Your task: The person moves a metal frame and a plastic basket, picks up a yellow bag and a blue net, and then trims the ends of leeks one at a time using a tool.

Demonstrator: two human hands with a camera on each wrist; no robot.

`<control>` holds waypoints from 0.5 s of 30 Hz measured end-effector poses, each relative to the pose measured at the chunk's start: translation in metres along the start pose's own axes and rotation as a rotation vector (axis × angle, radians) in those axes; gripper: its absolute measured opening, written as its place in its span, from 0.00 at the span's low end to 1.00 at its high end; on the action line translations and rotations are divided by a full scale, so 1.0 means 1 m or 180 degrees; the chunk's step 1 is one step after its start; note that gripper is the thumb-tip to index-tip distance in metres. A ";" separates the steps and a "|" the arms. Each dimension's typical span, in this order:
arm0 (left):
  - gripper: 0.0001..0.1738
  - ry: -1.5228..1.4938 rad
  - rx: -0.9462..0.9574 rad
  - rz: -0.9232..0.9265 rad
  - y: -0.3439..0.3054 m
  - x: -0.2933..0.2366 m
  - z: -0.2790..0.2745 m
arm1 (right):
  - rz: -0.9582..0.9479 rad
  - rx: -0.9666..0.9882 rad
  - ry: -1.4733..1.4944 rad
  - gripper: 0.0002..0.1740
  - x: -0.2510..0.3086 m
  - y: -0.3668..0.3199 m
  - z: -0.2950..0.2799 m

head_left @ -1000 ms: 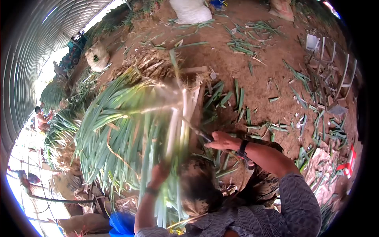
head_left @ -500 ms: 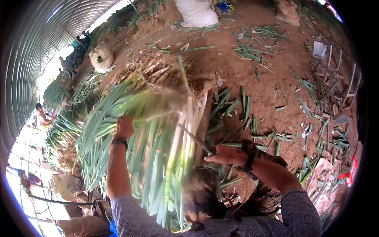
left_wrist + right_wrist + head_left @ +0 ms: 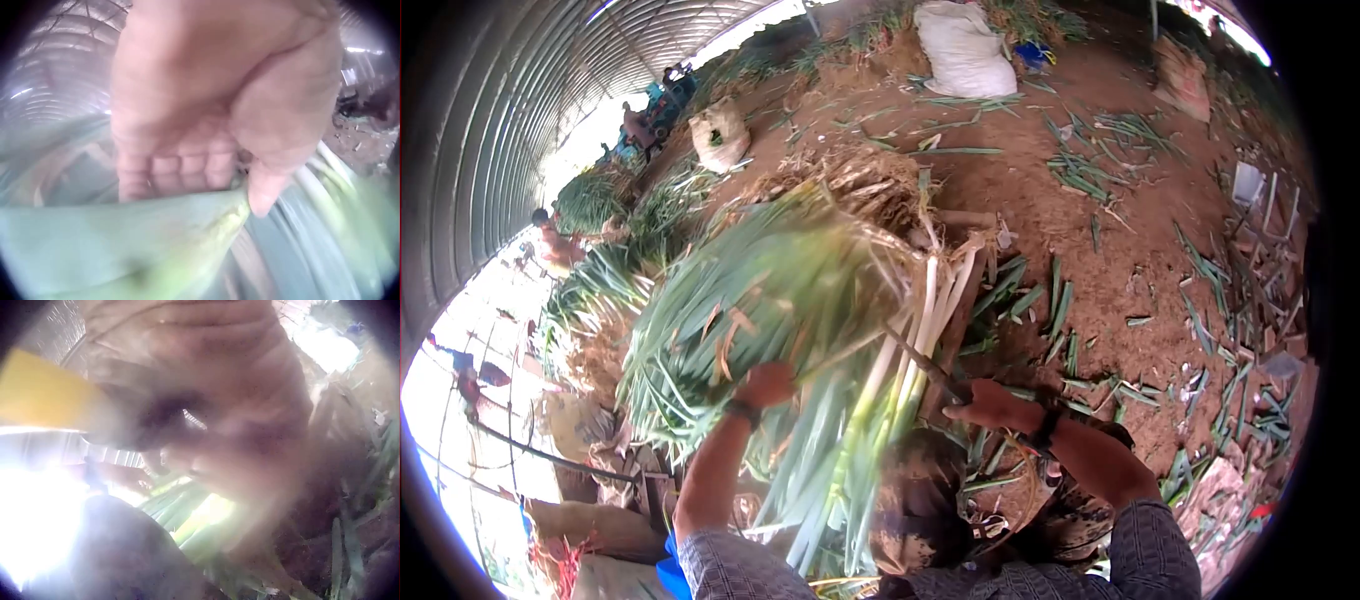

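In the head view my left hand (image 3: 768, 384) is over the leafy side of a big pile of leeks (image 3: 700, 310). It grips a leek (image 3: 840, 352) whose blurred stalk points toward the knife. Close up in the left wrist view, the thumb presses the edge of a broad green leaf (image 3: 125, 244) against the curled fingers. My right hand (image 3: 1000, 405) holds a knife (image 3: 915, 355) by its dark handle, the thin blade pointing up and left and overlapping the white stems. Several leeks with pale, clean stems (image 3: 925, 315) lie side by side beyond the blade.
Roots and dry stalks (image 3: 880, 190) are heaped at the pile's far end. Cut leaf pieces (image 3: 1060, 300) litter the soil to the right. A white sack (image 3: 965, 50) and a smaller sack (image 3: 720, 135) stand farther back. A metal frame (image 3: 1280, 210) is at far right.
My left hand swung up and left over the pile, then came back down and right, now gripping a leek. The right hand keeps hold of the knife. The view has turned, shifting the scene right.
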State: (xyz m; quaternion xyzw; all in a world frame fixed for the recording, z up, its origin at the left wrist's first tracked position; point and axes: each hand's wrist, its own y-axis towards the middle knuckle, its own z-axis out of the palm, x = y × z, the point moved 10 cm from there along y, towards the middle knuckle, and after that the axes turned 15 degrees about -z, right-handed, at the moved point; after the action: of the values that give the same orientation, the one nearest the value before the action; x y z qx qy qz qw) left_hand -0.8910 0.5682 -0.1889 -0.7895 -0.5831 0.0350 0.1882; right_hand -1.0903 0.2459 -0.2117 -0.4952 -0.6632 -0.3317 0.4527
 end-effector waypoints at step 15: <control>0.19 -0.1910 -0.0272 -0.0596 0.047 -0.100 0.071 | -0.0640 0.0115 -0.1320 0.19 0.011 -0.032 0.011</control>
State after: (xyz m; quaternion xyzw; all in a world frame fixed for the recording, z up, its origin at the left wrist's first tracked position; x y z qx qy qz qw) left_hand -0.9000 0.4814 -0.2871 -0.6941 -0.6836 0.2243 -0.0232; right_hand -1.1245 0.2502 -0.2055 -0.4760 -0.7939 -0.2543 0.2802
